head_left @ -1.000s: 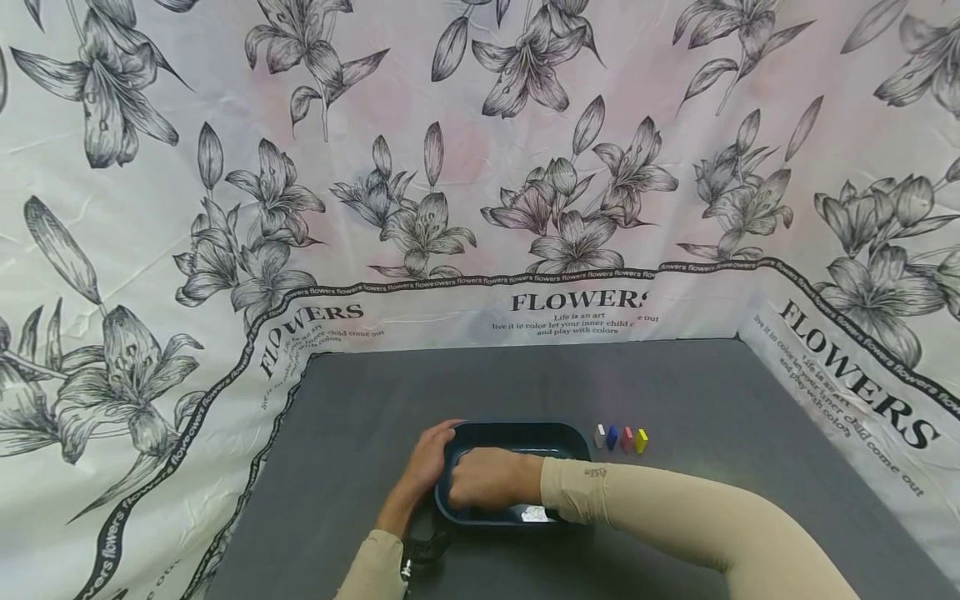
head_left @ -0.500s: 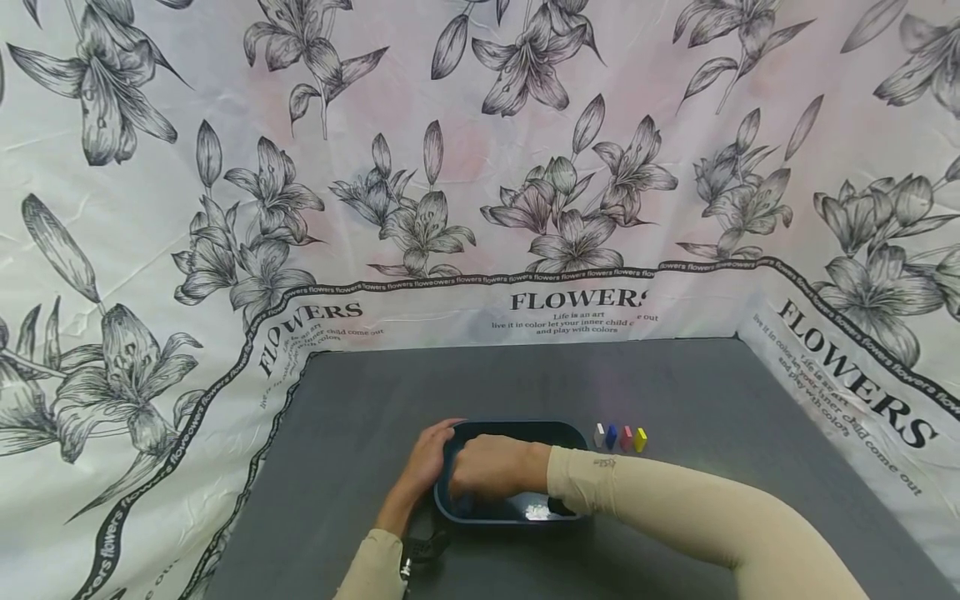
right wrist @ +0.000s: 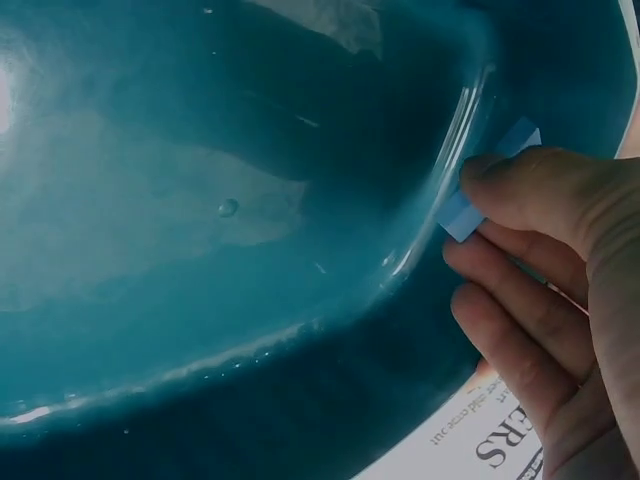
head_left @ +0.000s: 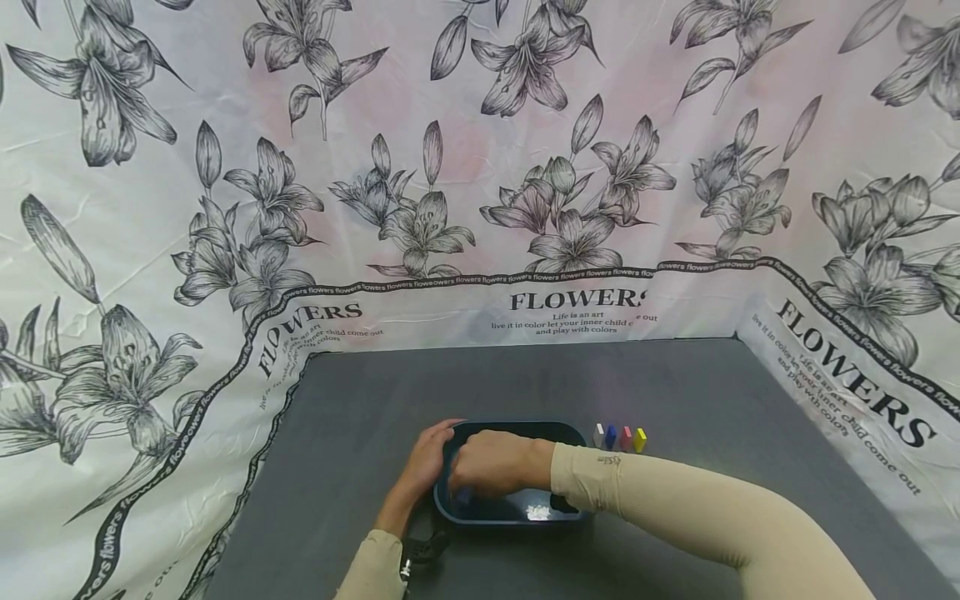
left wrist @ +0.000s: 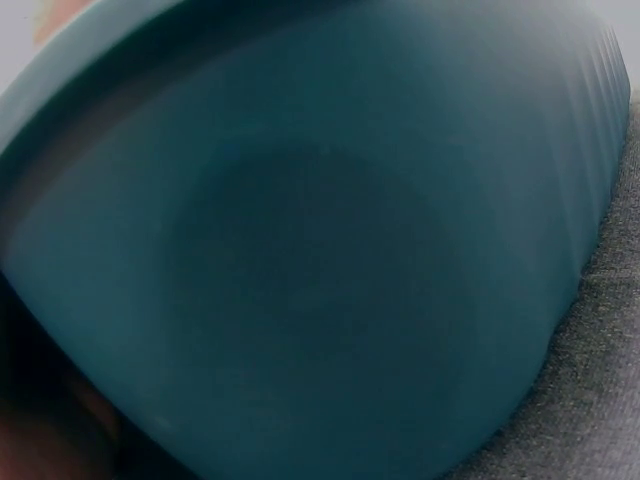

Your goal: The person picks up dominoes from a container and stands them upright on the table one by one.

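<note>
Head view: a dark teal tub (head_left: 517, 508) sat on the grey worktop (head_left: 360, 417), near-centre, w/ its long sides running left-right. The left hand (head_left: 425, 462) lay against the tub's left end, fingers curved round the rim at the far-left corner, gripping it. The right hand (head_left: 491, 462) reached in from the right, beige sleeve (head_left: 675, 508) crossing over the tub's right part, and sat inside the tub toward its left end, knuckles up, fingers bent down.

Right wrist view: the right hand (right wrist: 545, 275) pinched a small light-blue block (right wrist: 478, 190) betw. thumb and fingertips, holding it against the curved inner wall of the tub (right wrist: 200, 200), at a corner. The other fingers were curled below it. The tub's inside was glossy and wet-looking, w/ a droplet on the floor and a bright glare at the left edge.

Left wrist view: almost all blurred teal, the tub's outer wall (left wrist: 320, 240) very close to the lens; a strip of grey worktop (left wrist: 600, 400) showed at lower right. The hand itself couldn't be made out there.

Just right of the tub's far-right corner, a short row of four small blocks stood on the worktop, close together: white (head_left: 598, 435), blue (head_left: 611, 436), red (head_left: 625, 437), yellow (head_left: 639, 439), left to right. A white cloth printed w/ grey lilies and "FLOWERS" (head_left: 577, 300) enclosed the worktop on the left, far and right sides. A dark wrist strap (head_left: 423, 550) showed on the left forearm.
</note>
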A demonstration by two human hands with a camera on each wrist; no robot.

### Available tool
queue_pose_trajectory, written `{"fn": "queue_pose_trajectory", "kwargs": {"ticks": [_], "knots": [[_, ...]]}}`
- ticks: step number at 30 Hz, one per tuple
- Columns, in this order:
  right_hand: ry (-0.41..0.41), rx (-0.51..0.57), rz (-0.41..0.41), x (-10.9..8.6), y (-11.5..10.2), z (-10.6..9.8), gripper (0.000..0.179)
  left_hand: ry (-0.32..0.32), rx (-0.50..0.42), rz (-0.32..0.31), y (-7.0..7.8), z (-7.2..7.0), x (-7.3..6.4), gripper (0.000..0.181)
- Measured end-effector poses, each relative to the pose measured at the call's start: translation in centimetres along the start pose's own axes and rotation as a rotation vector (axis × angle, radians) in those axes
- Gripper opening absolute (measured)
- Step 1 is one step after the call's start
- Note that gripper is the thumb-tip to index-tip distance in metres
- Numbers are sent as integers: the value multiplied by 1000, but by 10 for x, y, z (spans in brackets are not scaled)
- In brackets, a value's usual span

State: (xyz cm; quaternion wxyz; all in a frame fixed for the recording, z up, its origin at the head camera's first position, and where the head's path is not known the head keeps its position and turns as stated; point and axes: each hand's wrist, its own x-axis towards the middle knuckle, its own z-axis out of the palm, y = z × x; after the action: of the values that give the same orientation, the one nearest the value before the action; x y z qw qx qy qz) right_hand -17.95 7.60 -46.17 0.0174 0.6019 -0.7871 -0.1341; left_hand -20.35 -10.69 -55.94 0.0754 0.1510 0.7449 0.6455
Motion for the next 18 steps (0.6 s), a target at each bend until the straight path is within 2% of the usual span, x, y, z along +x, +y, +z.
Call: {"fn": "queue_pose_trajectory", "kwargs": {"ticks": [5,9,14,15,18], "knots": [[-17,11,15,-2,0,1,31,32,-30,-59,5,5,-1,46],[-18,32,23,-3,0,-1,30,36,-29,-53,5,5,-1,45],[-12,55,22,-5,2,-3,25,7,-23,-3,-1,1,0,47],[-8,59,22,-6,3,-3,25,-6,-27,29,-7,-1,2,47],[3,79,33,-9,5,-6,25,-21,-44,63,-11,-3,4,47]]}}
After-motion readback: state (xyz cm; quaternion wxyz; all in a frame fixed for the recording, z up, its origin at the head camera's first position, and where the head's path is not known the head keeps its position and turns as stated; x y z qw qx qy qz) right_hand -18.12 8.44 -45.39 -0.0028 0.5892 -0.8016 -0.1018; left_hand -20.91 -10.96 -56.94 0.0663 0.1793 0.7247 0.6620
